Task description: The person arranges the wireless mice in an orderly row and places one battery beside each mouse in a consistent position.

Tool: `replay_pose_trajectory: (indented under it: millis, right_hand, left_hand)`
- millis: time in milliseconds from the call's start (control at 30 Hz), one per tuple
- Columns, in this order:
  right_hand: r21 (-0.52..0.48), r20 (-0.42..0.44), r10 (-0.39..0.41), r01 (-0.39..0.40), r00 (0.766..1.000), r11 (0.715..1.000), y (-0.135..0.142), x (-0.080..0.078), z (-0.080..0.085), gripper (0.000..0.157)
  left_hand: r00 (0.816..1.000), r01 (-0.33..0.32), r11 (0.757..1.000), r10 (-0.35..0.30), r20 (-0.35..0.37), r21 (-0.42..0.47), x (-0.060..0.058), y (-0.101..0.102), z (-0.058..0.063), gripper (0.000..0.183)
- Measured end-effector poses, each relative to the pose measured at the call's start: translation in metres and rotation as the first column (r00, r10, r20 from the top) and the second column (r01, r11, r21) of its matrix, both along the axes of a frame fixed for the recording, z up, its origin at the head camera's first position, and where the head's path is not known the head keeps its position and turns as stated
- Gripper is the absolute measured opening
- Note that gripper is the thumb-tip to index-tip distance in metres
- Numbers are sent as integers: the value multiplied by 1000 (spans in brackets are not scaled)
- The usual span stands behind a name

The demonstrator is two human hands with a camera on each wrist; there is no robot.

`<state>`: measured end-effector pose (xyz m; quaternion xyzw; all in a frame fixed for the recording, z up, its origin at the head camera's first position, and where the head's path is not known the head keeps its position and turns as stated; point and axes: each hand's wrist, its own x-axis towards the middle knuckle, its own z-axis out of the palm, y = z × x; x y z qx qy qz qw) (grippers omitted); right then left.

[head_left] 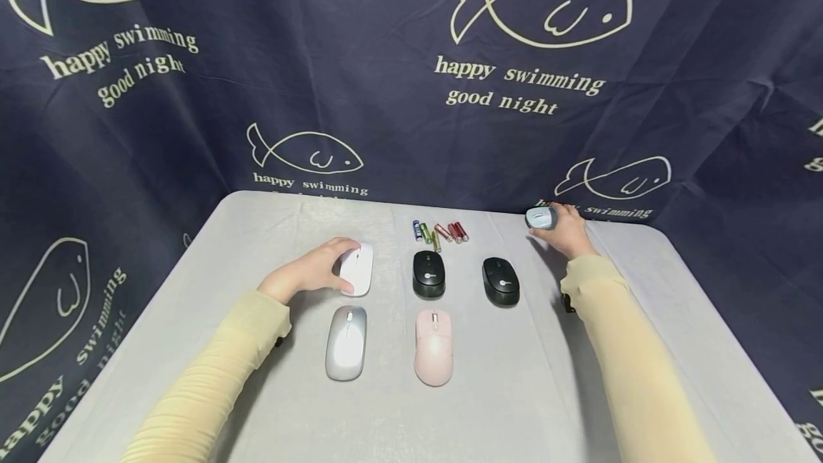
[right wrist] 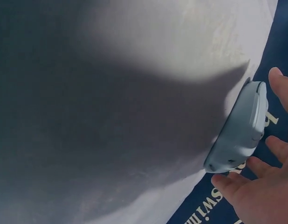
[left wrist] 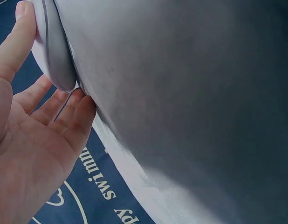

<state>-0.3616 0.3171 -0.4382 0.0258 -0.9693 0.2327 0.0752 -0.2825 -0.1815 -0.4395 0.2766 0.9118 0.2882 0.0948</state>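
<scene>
My left hand (head_left: 315,266) grips a white computer mouse (head_left: 361,270) on the left of the table, thumb at its near end and fingers around the far end. In the left wrist view the thumb (left wrist: 18,37) lies against the mouse's (left wrist: 53,51) side. At the back right, my right hand (head_left: 569,233) is around a light blue mouse (head_left: 541,218). The right wrist view shows that mouse (right wrist: 239,130) on the table, with the thumb (right wrist: 280,86) apart from it and the spread fingers close to its end.
Two black mice (head_left: 429,274) (head_left: 501,281) lie between the hands. Nearer are a silver mouse (head_left: 346,343) and a pink mouse (head_left: 434,349). Several batteries (head_left: 444,233) in blue, green and red lie near the back edge. A dark blue fish-print curtain (head_left: 411,91) hangs behind the table (head_left: 398,420).
</scene>
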Motion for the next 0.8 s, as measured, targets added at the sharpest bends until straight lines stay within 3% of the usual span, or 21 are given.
replay_pose_trajectory:
  millis: [333, 800]
  right_hand:
    - [45, 34, 32, -33, 999, 998, 6, -5, -6, 84]
    - [102, 39, 80, -83, 996, 991, 10, -13, -5, 76]
  left_hand:
    - [1000, 1, 1000, -1, -5, -8, 0, 0, 0, 88]
    - [1000, -12, 1000, 12, 5, -5, 0, 1, 0, 88]
